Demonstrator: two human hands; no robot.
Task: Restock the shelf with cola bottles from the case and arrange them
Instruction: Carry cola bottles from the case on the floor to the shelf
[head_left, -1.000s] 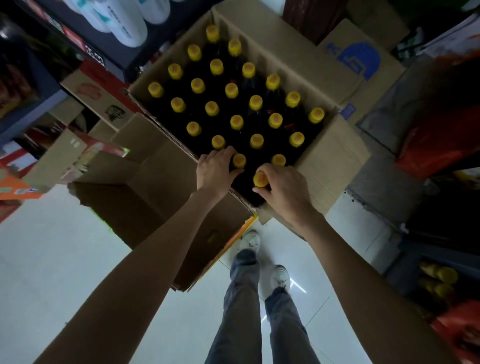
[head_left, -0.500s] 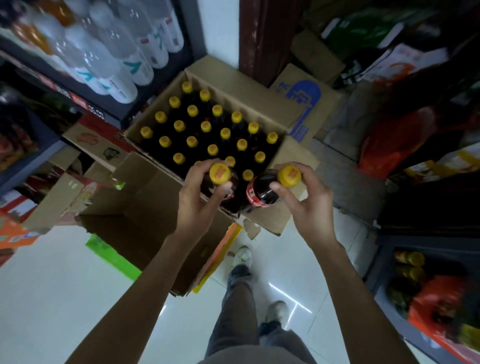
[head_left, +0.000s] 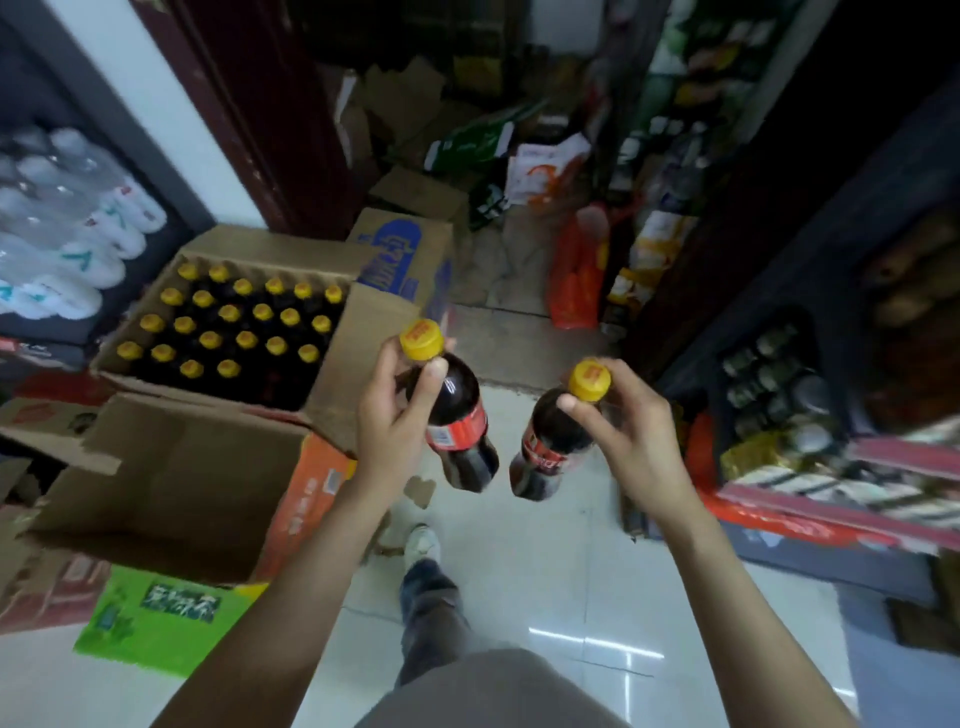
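Head view — left hand (head_left: 387, 415) gripping left cola bottle (head_left: 457, 415), right hand (head_left: 631, 431) gripping right cola bottle (head_left: 550, 441) — clear of case (head_left: 353, 358) edge.

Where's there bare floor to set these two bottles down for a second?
Bare white tile floor lies between the empty cardboard box and the low shelf, beside the shoe. Crowded: the cola case and the cluttered back aisle.

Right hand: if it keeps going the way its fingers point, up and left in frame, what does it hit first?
Probably the cola bottle held by the left hand. The right hand grips its own bottle at the neck, and only a narrow gap separates the two bottles. Depth is unclear from one view.
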